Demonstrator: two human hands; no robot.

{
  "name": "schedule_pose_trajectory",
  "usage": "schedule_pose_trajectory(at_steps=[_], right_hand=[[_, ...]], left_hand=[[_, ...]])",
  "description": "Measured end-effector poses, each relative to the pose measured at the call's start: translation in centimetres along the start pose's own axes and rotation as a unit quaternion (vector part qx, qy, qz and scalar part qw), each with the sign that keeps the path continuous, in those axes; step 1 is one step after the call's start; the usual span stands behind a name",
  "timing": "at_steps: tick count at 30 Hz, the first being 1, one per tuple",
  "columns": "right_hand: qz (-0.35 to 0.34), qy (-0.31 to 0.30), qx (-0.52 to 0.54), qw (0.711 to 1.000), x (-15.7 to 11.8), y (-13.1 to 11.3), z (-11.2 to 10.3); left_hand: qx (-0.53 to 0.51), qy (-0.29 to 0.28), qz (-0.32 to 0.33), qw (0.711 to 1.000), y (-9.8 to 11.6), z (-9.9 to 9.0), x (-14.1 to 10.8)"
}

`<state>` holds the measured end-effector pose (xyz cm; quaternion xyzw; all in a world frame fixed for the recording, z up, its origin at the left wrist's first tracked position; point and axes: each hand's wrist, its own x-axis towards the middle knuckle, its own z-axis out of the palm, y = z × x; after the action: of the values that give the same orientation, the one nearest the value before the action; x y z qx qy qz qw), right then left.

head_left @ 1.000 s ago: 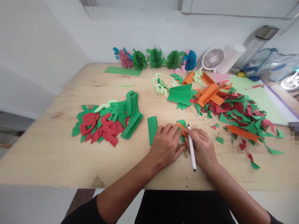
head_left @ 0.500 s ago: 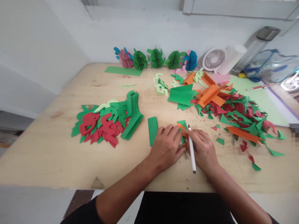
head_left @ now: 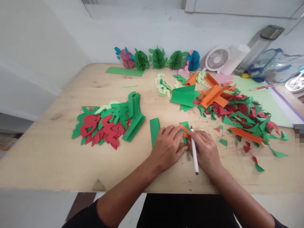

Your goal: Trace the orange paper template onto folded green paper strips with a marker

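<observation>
My right hand point(head_left: 206, 148) is closed around a white marker point(head_left: 194, 155) with dark ends; its lower end points toward me. The fingertips of this hand also reach an orange paper piece point(head_left: 184, 128), which lies over a folded green paper piece point(head_left: 184, 124). My left hand point(head_left: 167, 147) rests palm down on the table, fingers stretched forward and slightly bent, its fingertips beside the orange paper. Partly under or against its left side is a green paper strip point(head_left: 155, 128). The hands hide much of the orange and green pieces.
Red cut-outs point(head_left: 109, 129) and green folded strips point(head_left: 134, 126) are piled at left. Mixed paper scraps point(head_left: 244, 114) spread at right, with orange folded strips point(head_left: 213, 96) behind. Along the wall stand paper honeycomb figures point(head_left: 158, 58), a white fan point(head_left: 217, 59) and a clear bottle point(head_left: 261, 47).
My left hand has shifted slightly left, away from the orange paper, baring more of it. The right hand keeps the marker almost in place. The whole view has moved slightly.
</observation>
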<state>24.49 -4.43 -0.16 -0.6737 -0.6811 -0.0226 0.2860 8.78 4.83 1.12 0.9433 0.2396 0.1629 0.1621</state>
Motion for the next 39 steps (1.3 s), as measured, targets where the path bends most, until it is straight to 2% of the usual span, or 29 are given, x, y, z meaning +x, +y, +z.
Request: schedule_pose_trajectory(at_steps=[18,39], right_hand=[[-0.001,-0.006,-0.016,1.0,0.08,0.04,-0.11],[-0.001,-0.002,-0.008,1.0,0.09,0.03,-0.03]], left_hand=[[-0.01,0.026,-0.022,0.999,-0.83,0.16,0.31],[0.001,0.018,0.014,1.0,-0.54,0.32,0.4]])
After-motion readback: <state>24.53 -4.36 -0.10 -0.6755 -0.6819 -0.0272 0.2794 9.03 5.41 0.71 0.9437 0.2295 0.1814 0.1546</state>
